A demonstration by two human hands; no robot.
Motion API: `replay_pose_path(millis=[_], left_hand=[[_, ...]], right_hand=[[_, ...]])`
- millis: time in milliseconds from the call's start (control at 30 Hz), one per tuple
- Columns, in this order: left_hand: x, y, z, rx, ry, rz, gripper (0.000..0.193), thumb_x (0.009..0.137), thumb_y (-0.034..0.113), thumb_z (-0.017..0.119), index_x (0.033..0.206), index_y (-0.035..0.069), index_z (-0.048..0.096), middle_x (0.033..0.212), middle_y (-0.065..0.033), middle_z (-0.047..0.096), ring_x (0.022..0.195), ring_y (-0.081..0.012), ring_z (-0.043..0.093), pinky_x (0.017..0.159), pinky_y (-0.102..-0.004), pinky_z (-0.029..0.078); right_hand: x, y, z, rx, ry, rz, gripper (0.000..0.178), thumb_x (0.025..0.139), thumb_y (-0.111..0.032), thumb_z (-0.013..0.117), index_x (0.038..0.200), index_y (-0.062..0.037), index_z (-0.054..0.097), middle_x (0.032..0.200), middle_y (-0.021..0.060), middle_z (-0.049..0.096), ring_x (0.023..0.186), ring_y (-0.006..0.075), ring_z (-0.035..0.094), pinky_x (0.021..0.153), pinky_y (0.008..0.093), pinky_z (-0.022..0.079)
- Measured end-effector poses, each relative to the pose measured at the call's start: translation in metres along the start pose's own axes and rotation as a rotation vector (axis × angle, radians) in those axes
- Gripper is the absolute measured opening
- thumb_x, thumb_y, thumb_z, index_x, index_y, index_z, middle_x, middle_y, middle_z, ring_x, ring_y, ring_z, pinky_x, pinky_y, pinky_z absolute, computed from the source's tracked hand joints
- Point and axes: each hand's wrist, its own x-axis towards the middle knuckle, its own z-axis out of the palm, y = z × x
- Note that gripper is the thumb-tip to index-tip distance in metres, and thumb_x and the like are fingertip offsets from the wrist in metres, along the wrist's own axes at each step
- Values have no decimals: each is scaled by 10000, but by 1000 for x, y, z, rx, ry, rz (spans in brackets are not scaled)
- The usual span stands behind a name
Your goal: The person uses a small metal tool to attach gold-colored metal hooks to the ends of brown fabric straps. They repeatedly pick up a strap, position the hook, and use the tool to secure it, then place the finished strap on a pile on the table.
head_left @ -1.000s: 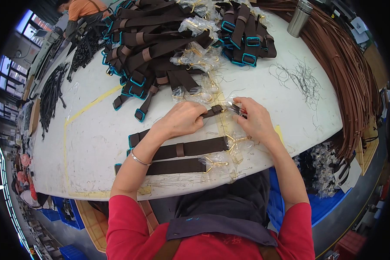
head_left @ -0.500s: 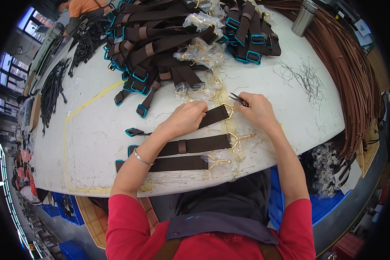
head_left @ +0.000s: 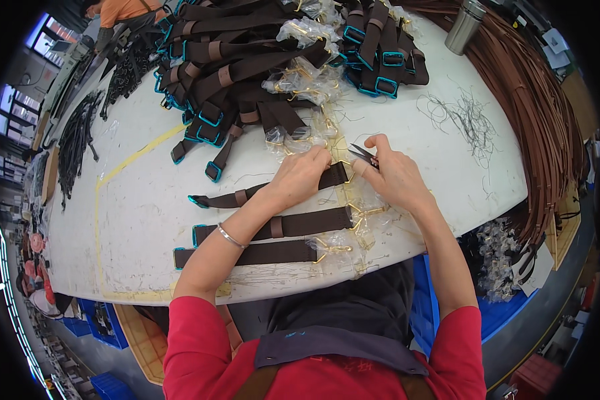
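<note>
My left hand (head_left: 303, 179) is closed over the far one of three dark brown webbing straps, near its gold-hooked end. This strap (head_left: 335, 175) runs under my fingers, and a turquoise-wrapped buckle (head_left: 197, 201) marks its other end. In my right hand (head_left: 399, 177) is a small pair of dark thread snips (head_left: 363, 153), the blades pointing up-left, just right of the strap's end. Nearer to me lie the middle strap (head_left: 313, 222) and the near strap (head_left: 273, 253), parallel, their gold hooks (head_left: 337, 249) in clear plastic wrap.
A large heap of similar straps (head_left: 247, 50) covers the far middle of the white table (head_left: 140, 227). Loose threads (head_left: 470, 123), a steel flask (head_left: 465, 27) and long brown strips (head_left: 527, 87) are at the right. Black straps (head_left: 79, 143) lie left; another person (head_left: 123, 12) is beyond.
My left hand has slid right and slightly up, closer to the strap's hooked end. The snips in my right hand have shifted slightly, and its index finger is more raised.
</note>
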Motion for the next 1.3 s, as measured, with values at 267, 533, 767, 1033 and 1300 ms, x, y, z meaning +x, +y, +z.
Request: replay_pose_path(millis=[267, 533, 767, 1033, 1300], left_hand=[[3, 0, 4, -79, 67, -44, 73, 860, 87, 519, 912, 35, 518, 858, -149, 600, 774, -353, 586, 647, -425, 452], [2, 2, 3, -137, 127, -45, 77, 853, 74, 537, 916, 34, 522, 845, -142, 606, 769, -343, 589, 640, -404, 453], [2, 3, 4, -108, 117, -59, 76, 855, 87, 539, 911, 41, 517, 840, -135, 604, 761, -338, 590, 630, -400, 452], [2, 2, 6, -85, 125, -48, 75, 851, 86, 539, 911, 51, 509, 830, -124, 601, 747, -329, 592, 617, -405, 452], [3, 5, 6, -64, 125, -65, 82, 853, 83, 532, 927, 59, 507, 832, -113, 610, 737, -322, 599, 608, -408, 453]], right_hand=[[-17, -11, 26, -215, 135, -253, 218, 798, -162, 622, 861, -12, 476, 822, 143, 551, 710, 317, 611, 603, 406, 493], [-17, -12, 36, -193, 211, -255, 157, 783, -130, 616, 839, -29, 510, 814, 117, 534, 695, 280, 616, 563, 386, 493], [-16, -11, 42, -234, 261, -278, 111, 792, -131, 583, 793, -39, 522, 772, 100, 547, 620, 267, 618, 513, 383, 486], [-14, -12, 45, -228, 260, -257, 124, 788, -139, 591, 792, -38, 519, 776, 96, 556, 608, 270, 617, 504, 382, 485], [-13, -10, 48, -171, 275, -229, 155, 781, -157, 621, 799, -38, 523, 780, 97, 565, 600, 286, 612, 502, 386, 482]])
